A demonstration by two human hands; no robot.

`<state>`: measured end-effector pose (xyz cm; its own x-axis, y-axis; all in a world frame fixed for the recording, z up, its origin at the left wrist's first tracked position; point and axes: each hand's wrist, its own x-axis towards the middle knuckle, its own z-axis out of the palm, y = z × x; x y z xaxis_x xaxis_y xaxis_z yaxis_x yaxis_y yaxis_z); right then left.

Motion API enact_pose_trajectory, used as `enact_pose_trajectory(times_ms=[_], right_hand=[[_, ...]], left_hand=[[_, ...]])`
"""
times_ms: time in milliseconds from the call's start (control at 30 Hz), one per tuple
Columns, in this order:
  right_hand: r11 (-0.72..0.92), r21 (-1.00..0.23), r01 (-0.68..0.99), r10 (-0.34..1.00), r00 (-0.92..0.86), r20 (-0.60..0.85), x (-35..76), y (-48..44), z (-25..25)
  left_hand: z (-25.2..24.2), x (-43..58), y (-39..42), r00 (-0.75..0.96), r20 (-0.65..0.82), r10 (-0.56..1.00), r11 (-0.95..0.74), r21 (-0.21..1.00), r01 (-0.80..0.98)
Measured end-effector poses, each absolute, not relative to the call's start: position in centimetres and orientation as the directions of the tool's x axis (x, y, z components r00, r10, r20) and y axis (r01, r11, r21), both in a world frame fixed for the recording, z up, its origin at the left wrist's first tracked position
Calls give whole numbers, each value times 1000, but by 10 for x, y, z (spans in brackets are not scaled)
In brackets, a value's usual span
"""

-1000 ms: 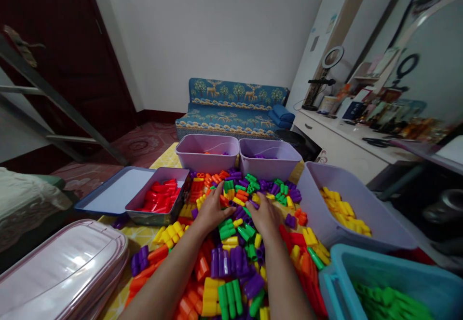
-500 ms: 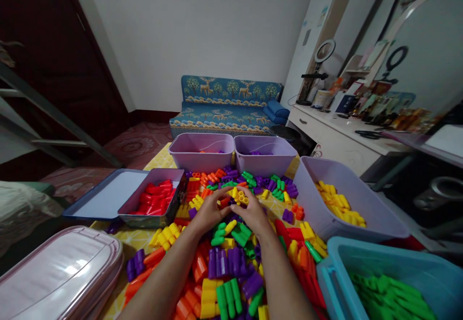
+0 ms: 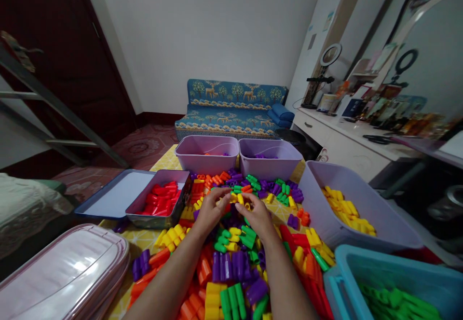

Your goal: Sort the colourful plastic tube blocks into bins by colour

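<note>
Over the middle of the heap, my left hand [image 3: 214,210] and my right hand [image 3: 258,215] are close together with fingers curled. Between their fingertips are yellow plastic tube pieces [image 3: 240,198], which both hands grip. Some fingertips are hidden behind the pieces. Beneath and around my forearms lie many tube-shaped pieces: purple pieces [image 3: 231,266], green pieces [image 3: 233,300], orange pieces [image 3: 204,268] and yellow pieces [image 3: 172,236]. Several are joined side by side in rows.
Two lilac bins [image 3: 207,161] stand at the back. A larger lilac bin [image 3: 311,199] holds yellow pieces, a blue bin [image 3: 338,281] green ones, and a metal tin [image 3: 155,221] red ones. Stacked pink lids [image 3: 61,271] lie at left. A patterned sofa [image 3: 235,112] is beyond the table.
My view has shifted slightly, so the scene sits a little further right. The yellow pieces have turned between my fingers, and both hands stay over the same spot.
</note>
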<state>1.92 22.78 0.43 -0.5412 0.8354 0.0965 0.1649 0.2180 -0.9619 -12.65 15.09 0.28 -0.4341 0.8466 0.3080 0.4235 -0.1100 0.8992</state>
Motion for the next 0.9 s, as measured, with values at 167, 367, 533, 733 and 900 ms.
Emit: enact_pose_trajectory(times_ms=[167,367,533,733,900], right_hand=[[291,-909,297,875,-466,128,16,228,-2],[269,-938,220,806,-585,95,18,225,-3],[273,-956,111,775,-613,150,19,222,7],[186,-982,19,772,-621,134,17,218,19],[279,-960,24,828,-512,228,12,212,25]], left_hand=[[-6,-131,152,-400,287,870,11,801,598],[-4,-130,151,-389,209,897,93,772,629],[-3,-130,152,-413,296,862,-41,850,525],[3,-128,153,-462,183,868,-128,981,149],[14,-124,151,-525,256,812,-306,952,-9]])
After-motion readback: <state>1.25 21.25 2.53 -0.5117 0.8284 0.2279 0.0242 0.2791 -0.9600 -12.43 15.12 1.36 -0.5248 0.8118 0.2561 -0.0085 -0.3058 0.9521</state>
